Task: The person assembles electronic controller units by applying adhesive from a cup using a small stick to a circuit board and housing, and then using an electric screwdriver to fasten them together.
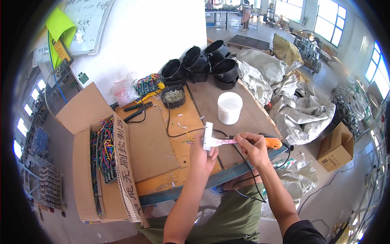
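My left hand [202, 152] holds a small white rectangular part [208, 135] upright above the near edge of the wooden workbench [162, 138]. My right hand [252, 147] pinches the end of a pink and white strip [226, 141] that runs from that part. An orange-handled tool [273, 142] lies on the bench just behind my right hand, with a black cable [183, 132] looping across the bench.
A white bucket [230, 107] stands mid-bench. Several black round housings [203, 63] are stacked at the back, with a black cup of small metal parts [174, 96] and pliers [138, 109]. A cardboard box of coloured wires [103, 154] sits left. Grey sacks [292, 101] lie right.
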`<action>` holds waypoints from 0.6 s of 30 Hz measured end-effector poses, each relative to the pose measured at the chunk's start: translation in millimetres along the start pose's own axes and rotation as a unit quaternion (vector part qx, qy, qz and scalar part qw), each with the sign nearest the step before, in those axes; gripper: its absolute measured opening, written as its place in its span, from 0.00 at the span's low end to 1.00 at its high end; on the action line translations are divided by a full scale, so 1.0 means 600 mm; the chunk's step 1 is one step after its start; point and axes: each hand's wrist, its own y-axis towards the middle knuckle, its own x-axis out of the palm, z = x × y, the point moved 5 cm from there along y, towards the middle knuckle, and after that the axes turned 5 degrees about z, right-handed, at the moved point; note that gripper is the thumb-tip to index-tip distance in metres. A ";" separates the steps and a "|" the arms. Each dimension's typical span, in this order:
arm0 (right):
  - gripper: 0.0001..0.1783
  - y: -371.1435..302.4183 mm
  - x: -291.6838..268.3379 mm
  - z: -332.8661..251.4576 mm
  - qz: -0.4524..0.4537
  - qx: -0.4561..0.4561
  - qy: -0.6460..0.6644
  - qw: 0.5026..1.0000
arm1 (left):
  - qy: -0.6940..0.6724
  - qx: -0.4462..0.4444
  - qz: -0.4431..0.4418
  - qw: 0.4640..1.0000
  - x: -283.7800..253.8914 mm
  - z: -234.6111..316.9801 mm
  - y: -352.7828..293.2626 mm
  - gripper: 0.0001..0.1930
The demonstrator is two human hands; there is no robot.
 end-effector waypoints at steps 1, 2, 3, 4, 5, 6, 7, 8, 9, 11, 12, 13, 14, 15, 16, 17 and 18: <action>0.11 -0.005 0.002 -0.001 -0.002 0.002 -0.002 1.000 | -0.003 -0.006 0.004 1.000 -0.001 0.001 0.000 0.12; 0.11 -0.009 0.004 -0.001 -0.008 0.022 0.014 1.000 | -0.004 -0.006 0.006 1.000 -0.002 0.003 -0.002 0.12; 0.11 -0.011 0.006 -0.002 -0.013 0.028 0.029 0.999 | -0.005 -0.006 0.008 1.000 -0.001 0.007 -0.005 0.13; 0.10 -0.013 0.006 -0.002 -0.017 0.033 0.042 0.998 | -0.007 -0.007 0.010 1.000 0.000 0.008 -0.007 0.13; 0.10 -0.014 0.007 -0.003 -0.021 0.038 0.056 0.997 | -0.010 -0.007 0.009 1.000 0.001 0.009 -0.008 0.13; 0.10 -0.015 0.006 -0.005 -0.024 0.060 0.086 0.994 | -0.014 -0.007 0.007 1.000 0.002 0.009 -0.010 0.13; 0.10 -0.017 0.005 -0.011 -0.027 0.080 0.117 0.990 | -0.017 -0.006 0.005 1.000 0.004 0.010 -0.012 0.13; 0.10 -0.018 0.004 -0.016 -0.030 0.100 0.147 0.984 | -0.025 -0.003 -0.006 1.000 0.003 0.010 -0.012 0.13; 0.09 -0.017 0.002 -0.021 -0.029 0.098 0.154 0.983 | -0.034 -0.001 -0.017 0.999 0.001 0.010 -0.011 0.12; 0.09 -0.014 0.000 -0.025 -0.028 0.095 0.170 0.980 | -0.038 0.006 -0.030 0.999 0.001 0.012 -0.013 0.12; 0.09 -0.012 0.001 -0.023 -0.025 0.073 0.150 0.986 | -0.035 0.010 -0.033 0.999 0.002 0.013 -0.015 0.12; 0.09 -0.014 0.006 -0.022 -0.024 0.083 0.144 0.986 | -0.031 0.014 -0.036 0.999 0.004 0.016 -0.018 0.12; 0.09 -0.017 0.012 -0.021 -0.022 0.094 0.139 0.986 | -0.029 0.016 -0.027 0.999 0.006 0.019 -0.022 0.12; 0.09 -0.020 0.017 -0.019 -0.021 0.104 0.133 0.985 | -0.026 0.017 -0.018 0.999 0.009 0.023 -0.027 0.12; 0.09 -0.021 0.016 -0.014 -0.016 0.110 0.140 0.984 | -0.024 0.017 -0.011 1.000 0.011 0.022 -0.028 0.12; 0.09 -0.021 0.017 -0.012 -0.014 0.114 0.137 0.984 | -0.024 0.014 -0.016 0.999 0.010 0.021 -0.027 0.12; 0.10 -0.020 0.018 -0.011 -0.013 0.118 0.134 0.984 | -0.024 0.012 -0.022 0.999 0.009 0.020 -0.026 0.13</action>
